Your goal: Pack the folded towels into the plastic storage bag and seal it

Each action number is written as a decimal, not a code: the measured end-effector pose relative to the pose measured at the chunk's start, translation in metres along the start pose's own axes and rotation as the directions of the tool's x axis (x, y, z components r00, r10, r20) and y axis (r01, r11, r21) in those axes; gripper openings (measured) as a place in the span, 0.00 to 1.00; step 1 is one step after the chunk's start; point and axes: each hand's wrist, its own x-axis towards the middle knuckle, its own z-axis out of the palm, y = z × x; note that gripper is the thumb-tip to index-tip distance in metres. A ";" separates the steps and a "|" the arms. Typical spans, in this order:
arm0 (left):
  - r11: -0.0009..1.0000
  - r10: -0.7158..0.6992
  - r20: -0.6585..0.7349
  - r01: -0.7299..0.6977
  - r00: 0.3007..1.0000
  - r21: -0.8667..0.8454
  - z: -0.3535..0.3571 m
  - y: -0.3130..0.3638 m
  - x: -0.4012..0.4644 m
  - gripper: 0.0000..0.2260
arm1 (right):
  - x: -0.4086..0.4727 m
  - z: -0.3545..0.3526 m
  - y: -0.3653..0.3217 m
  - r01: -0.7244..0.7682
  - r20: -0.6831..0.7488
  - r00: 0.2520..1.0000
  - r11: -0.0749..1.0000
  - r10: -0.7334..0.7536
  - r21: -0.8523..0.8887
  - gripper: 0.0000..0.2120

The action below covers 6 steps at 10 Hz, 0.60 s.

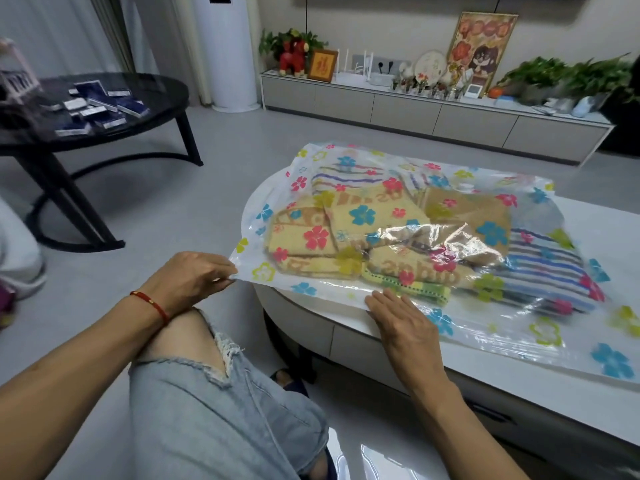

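My left hand (194,278) pinching the plastic bag (502,337) corner, knuckles up, my right hand (401,320) flat, fingers straight, pressing the bag edge, towels (367,233) just beyond my fingertips

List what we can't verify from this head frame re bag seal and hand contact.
- Seal state: storage bag near edge is glare and clear film in the head view; zipper not discernible.
- Left hand fingertips: curled over the bag corner, so the pinch itself is hidden.
- Right hand: palm underside hidden; pressure on the edge unknown.
- Towels: count unclear, overlapped and behind flower print.
- Bag's right end: cut off by the frame edge.
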 end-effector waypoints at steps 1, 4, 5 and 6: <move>0.999 -0.046 0.007 0.046 0.999 -0.029 0.004 -0.013 -0.008 0.14 | -0.005 0.007 0.002 -0.008 -0.008 1.000 1.000 0.008 -0.021 0.13; 0.989 -0.140 0.049 0.138 0.989 0.046 -0.002 0.034 0.009 0.20 | -0.006 -0.005 -0.004 -0.130 0.066 0.991 0.970 0.118 0.206 0.16; 0.970 -0.155 -0.081 0.136 0.985 -0.200 -0.014 0.094 0.025 0.21 | -0.010 -0.037 -0.004 -0.205 0.047 0.978 0.900 0.203 0.384 0.15; 0.769 -0.341 -0.181 0.163 0.922 -0.618 -0.046 0.154 0.043 0.14 | -0.004 -0.096 -0.012 -0.405 0.049 0.885 0.713 0.464 0.573 0.10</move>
